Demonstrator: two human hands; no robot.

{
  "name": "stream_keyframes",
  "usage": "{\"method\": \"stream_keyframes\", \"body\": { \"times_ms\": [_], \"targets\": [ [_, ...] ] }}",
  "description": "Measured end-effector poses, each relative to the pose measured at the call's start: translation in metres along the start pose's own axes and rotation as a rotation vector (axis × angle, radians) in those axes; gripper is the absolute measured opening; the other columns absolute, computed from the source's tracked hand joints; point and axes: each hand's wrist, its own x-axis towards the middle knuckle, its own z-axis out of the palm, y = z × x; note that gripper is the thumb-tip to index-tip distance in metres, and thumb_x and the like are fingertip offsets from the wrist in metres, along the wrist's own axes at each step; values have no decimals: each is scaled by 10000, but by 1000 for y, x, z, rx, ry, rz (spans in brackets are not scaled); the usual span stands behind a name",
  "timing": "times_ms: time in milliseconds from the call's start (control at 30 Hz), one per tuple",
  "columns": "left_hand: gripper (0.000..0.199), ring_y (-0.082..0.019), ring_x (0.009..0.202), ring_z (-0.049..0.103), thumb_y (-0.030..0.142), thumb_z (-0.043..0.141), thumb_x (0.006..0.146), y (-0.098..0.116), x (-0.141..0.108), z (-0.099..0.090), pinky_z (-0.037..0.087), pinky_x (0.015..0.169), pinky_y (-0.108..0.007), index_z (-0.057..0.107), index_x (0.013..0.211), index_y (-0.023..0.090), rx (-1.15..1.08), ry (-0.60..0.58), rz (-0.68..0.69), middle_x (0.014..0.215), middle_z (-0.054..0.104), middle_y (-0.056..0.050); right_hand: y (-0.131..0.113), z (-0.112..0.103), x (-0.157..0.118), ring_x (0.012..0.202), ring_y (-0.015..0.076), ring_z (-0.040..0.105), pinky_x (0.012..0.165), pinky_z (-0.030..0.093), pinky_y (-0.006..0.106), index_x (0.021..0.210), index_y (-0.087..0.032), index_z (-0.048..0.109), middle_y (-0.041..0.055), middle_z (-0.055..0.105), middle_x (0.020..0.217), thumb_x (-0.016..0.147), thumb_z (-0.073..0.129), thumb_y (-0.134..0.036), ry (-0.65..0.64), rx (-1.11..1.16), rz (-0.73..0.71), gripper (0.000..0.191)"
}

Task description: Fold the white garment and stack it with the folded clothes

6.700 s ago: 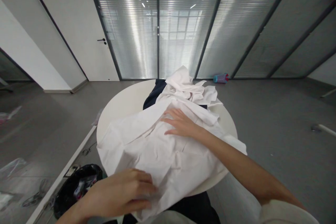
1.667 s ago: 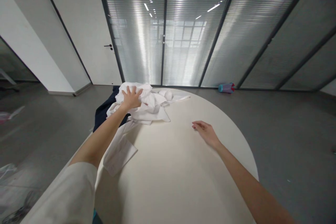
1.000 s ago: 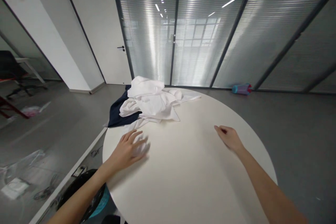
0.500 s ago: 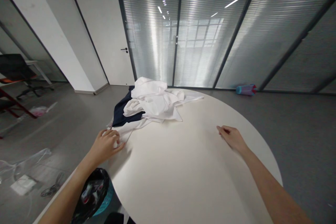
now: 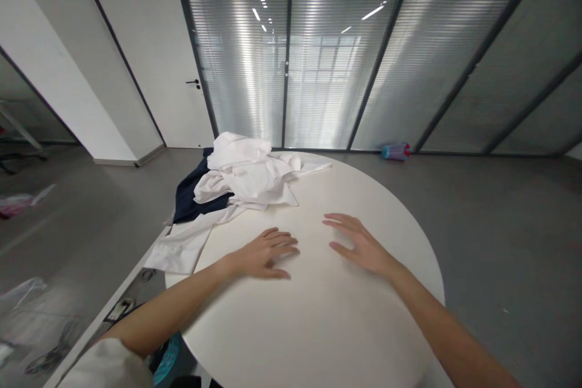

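Note:
My left hand (image 5: 268,253) is over the middle of the round white table (image 5: 291,327), fingers spread and holding nothing. Facing it from the right, my right hand (image 5: 357,244) is open too, its thumb and fingers apart. Whether either palm touches the tabletop I cannot tell. Beyond my hands, a crumpled white garment (image 5: 250,173) lies heaped at the far left of the table. One long white part of it, like a sleeve, hangs toward the left edge. Dark navy cloth (image 5: 190,194) shows from under the heap.
A blue bin (image 5: 168,359) stands on the floor below the table's left edge, partly hidden by my left forearm. A pink and blue cylindrical object (image 5: 395,151) lies by the glass partition. Cables (image 5: 50,359) are on the floor at left.
My left hand has left the white cloth at the table edge and moved right to the table's middle. My right hand has moved left and opened. The view has turned right.

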Motion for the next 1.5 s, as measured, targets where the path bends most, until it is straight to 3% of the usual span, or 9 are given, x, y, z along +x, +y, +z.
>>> {"method": "stream_keyframes", "body": {
  "times_ms": [100,167,367,600,1500],
  "targets": [
    [710,-313,1414,408,636,591,877,0,-8,4,242,1196,-516,441,1479,292,33,-12,-14,1530,460,-94,-32,12,-11,1478,274,286,1192,252,511,1513,-318,416,64,333,1603,940,554,-567,-238,-34,-108,640],
    [751,-330,1423,389,658,579,871,2,-10,4,238,1192,-536,407,1504,293,68,-11,-31,1550,431,-98,-40,20,-16,1507,293,203,1210,188,539,1549,-319,349,64,234,1640,920,550,-625,-341,-27,-112,727],
    [767,-336,1457,332,680,555,873,-3,-15,3,224,1193,-554,371,1524,317,120,-20,-54,1583,379,-89,-33,30,-21,1524,310,112,1230,85,546,1575,-326,265,62,134,1661,883,541,-704,-435,-9,-47,836],
    [721,-338,1457,333,669,541,886,-11,-19,8,211,1198,-560,413,1502,316,106,-33,-80,1579,383,-92,-32,33,-23,1521,315,129,1236,89,530,1551,-329,338,43,166,1656,879,550,-703,-426,-6,-28,798],
    [699,-332,1466,318,629,566,890,-7,-18,6,210,1205,-548,421,1501,322,72,-48,-108,1584,378,-80,-34,31,-23,1522,309,127,1235,82,529,1547,-325,348,56,160,1656,875,530,-725,-443,-16,-7,803]
  ]
}}
